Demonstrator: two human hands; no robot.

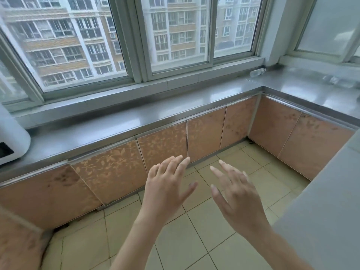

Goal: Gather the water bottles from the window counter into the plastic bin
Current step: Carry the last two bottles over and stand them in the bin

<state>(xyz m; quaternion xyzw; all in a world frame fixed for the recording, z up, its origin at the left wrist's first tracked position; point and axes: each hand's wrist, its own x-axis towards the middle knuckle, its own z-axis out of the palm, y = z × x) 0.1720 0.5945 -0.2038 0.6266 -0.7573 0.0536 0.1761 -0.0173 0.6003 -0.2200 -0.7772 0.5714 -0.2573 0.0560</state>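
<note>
A clear water bottle lies on its side in the far corner of the steel window counter, against the window frame. Another clear bottle, blurred, lies on the counter's right-hand run. My left hand and my right hand hover side by side over the floor, well short of the counter, both with fingers spread and holding nothing. No plastic bin is in view.
A white appliance stands on the counter at the far left. Orange patterned cabinet doors run below the counter. A grey surface juts in at the right. The floor is tiled.
</note>
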